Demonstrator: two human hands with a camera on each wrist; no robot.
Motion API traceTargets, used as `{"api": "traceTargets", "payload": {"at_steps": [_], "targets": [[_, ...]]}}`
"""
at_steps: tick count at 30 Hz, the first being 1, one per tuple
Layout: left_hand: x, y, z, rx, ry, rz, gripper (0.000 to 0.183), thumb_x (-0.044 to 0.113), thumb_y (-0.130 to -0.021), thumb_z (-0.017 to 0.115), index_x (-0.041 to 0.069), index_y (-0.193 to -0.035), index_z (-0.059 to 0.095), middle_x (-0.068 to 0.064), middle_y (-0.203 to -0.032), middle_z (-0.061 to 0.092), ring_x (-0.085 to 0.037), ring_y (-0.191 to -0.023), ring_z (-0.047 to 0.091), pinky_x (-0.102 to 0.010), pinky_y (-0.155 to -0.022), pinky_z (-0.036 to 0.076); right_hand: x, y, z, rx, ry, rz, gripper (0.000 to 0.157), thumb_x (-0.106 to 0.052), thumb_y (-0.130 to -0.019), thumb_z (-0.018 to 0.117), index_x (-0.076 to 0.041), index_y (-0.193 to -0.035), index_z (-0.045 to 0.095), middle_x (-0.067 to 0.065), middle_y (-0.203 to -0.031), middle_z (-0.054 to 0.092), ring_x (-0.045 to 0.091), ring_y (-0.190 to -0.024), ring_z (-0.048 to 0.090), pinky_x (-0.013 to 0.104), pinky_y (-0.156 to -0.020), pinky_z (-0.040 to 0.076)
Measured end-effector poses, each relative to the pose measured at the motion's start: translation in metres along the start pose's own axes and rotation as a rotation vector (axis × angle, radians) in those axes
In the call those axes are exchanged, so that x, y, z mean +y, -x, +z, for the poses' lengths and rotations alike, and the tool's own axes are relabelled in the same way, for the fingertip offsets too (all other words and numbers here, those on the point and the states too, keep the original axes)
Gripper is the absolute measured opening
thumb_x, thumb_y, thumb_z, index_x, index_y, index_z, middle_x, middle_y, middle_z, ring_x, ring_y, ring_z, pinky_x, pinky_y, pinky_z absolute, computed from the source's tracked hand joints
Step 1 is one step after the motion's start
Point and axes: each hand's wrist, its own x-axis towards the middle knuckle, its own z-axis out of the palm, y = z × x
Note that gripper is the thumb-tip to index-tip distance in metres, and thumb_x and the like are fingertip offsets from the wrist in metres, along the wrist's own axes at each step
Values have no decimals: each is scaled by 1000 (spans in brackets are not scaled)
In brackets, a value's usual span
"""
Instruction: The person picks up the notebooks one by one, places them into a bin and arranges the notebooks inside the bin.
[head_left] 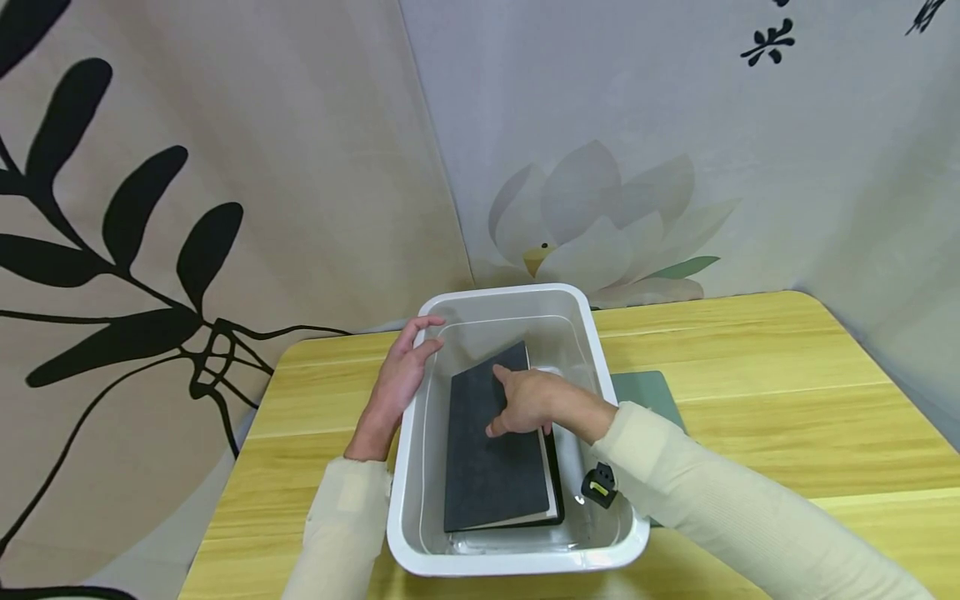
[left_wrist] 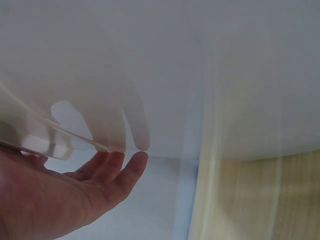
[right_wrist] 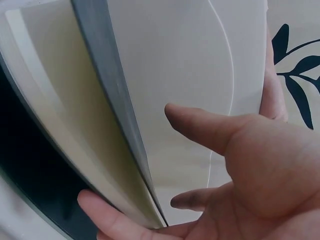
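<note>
A dark grey notebook [head_left: 487, 467] lies at a slant in a white plastic bin [head_left: 517, 565], on top of another black-covered book [head_left: 557, 492]. Over the notebook's cover is my right hand [head_left: 528, 400], its thumb and forefinger spread. In the right wrist view, one finger touches the edge of the pages [right_wrist: 85, 125], while the thumb stands apart from the cover. My left hand [head_left: 401, 371] holds the bin's left rim near the far corner. The left wrist view shows its fingertips against the bin's outer wall [left_wrist: 165, 90].
The bin stands on a wooden table [head_left: 765, 400]. A grey-green flat item [head_left: 648, 392] lies to the right, partly hidden by the bin and my right sleeve. Patterned fabric [head_left: 337, 167] hangs behind the table. A black device [head_left: 599, 485] sits on the right wrist.
</note>
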Motion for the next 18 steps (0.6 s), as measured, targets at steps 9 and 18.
{"api": "traceTargets", "payload": {"at_steps": [9,18], "targets": [[0,0,0,-5,6,7,33,27,-102,46,23,-135,52,-4,-145,42,-37,-124,48,-47,-89,46,-1,1,-1,-1,16,4,97,-38,-85,76,-10,-158,19,16,-139,57,21,-59,63,29,-52,51],[-1,0,-1,-22,18,-2,34,28,-103,44,22,-136,50,-6,-146,41,-38,-125,47,-51,-93,46,0,0,0,5,28,25,100,-38,-85,77,-6,-158,16,17,-143,52,25,-63,65,27,-47,46]]}}
